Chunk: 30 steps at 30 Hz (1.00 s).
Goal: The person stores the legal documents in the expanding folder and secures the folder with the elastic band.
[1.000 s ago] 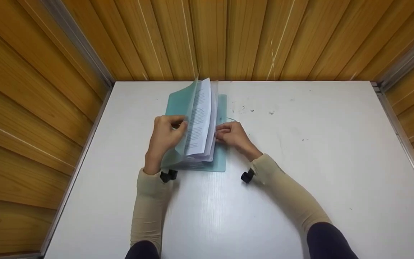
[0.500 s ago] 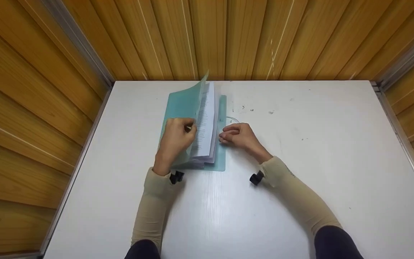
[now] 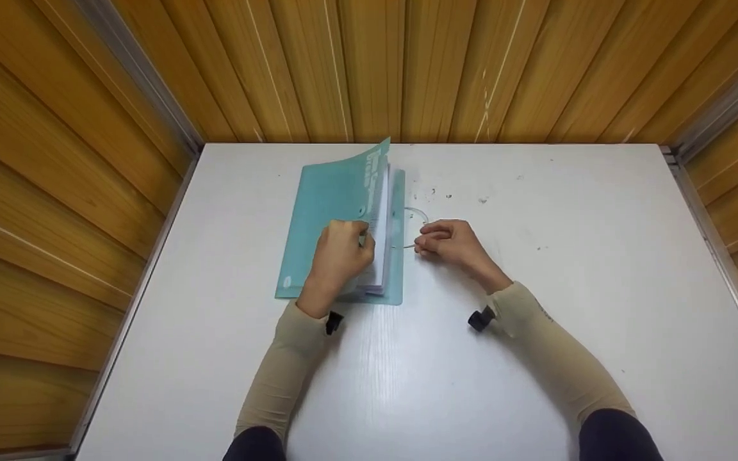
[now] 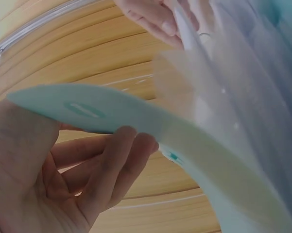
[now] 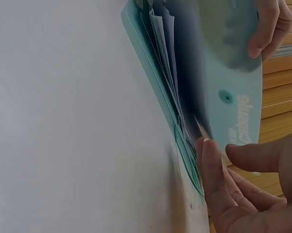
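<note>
A teal plastic document folder (image 3: pixel 327 192) lies on the table with its cover half raised and bent. White papers and clear sleeves (image 5: pixel 163 46) show inside. My left hand (image 3: pixel 341 253) pinches the free edge of the cover between thumb and fingers; in the left wrist view the cover (image 4: pixel 111 104) arches past the fingertips. A thin elastic loop (image 3: pixel 417 210) sticks out from the folder's right edge. Right at that loop is my right hand (image 3: pixel 455 243), its fingers loosely bent. The right wrist view shows its thumb (image 5: pixel 248 154) apart from the index finger, beside the cord.
The white table (image 3: pixel 535 307) stretches around the folder, with small dark marks to its right. Wood-panelled walls (image 3: pixel 433 70) stand behind and at the sides. A small black camera (image 3: pixel 481 319) is strapped to the right wrist.
My left hand has moved right, folding the cover over the papers so less of the printed page shows. My right hand has drawn away from the papers, rightward to the elastic loop.
</note>
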Each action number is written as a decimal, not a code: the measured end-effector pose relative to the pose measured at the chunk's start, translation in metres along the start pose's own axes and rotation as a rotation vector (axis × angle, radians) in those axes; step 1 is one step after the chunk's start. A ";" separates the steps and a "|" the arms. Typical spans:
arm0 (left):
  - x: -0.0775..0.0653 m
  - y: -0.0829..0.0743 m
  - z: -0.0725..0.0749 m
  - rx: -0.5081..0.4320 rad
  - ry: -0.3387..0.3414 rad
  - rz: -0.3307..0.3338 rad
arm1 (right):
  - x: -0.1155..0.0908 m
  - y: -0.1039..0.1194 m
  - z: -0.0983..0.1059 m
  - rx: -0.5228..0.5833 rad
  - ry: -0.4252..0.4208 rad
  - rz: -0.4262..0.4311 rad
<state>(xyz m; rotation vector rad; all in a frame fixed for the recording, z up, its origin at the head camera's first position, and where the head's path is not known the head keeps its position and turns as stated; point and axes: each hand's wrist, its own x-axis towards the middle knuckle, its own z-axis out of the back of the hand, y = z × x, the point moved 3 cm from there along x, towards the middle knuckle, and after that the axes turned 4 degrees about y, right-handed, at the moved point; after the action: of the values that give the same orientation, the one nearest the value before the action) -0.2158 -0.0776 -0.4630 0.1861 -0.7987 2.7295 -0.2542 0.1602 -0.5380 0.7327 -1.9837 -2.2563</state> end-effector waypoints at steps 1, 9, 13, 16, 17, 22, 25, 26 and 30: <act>0.000 -0.001 -0.002 0.012 0.002 -0.002 | -0.001 0.000 0.002 -0.010 -0.005 0.000; -0.003 -0.008 -0.015 0.098 -0.035 0.036 | -0.007 -0.004 0.019 -0.076 -0.014 -0.007; -0.004 -0.012 -0.022 0.151 -0.027 0.043 | -0.010 -0.005 0.026 -0.098 -0.024 0.003; -0.005 -0.015 -0.025 0.180 -0.014 0.036 | -0.012 -0.005 0.029 -0.112 -0.022 -0.001; -0.005 -0.015 -0.025 0.187 -0.011 0.034 | -0.013 -0.006 0.029 -0.115 -0.023 -0.005; -0.003 -0.016 -0.024 0.216 -0.003 0.041 | -0.015 -0.006 0.032 -0.109 -0.026 -0.018; -0.002 -0.013 -0.023 0.220 0.000 0.049 | -0.016 -0.006 0.034 -0.118 -0.025 -0.021; -0.002 -0.012 -0.023 0.213 0.001 0.049 | -0.016 -0.006 0.035 -0.124 -0.026 -0.021; 0.000 -0.002 -0.022 0.191 0.009 0.038 | -0.017 -0.006 0.038 -0.136 -0.034 -0.021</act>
<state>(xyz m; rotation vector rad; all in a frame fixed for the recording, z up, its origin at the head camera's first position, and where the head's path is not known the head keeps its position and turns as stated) -0.2160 -0.0637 -0.4801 0.1998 -0.5439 2.8391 -0.2521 0.2021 -0.5363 0.7091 -1.8224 -2.4028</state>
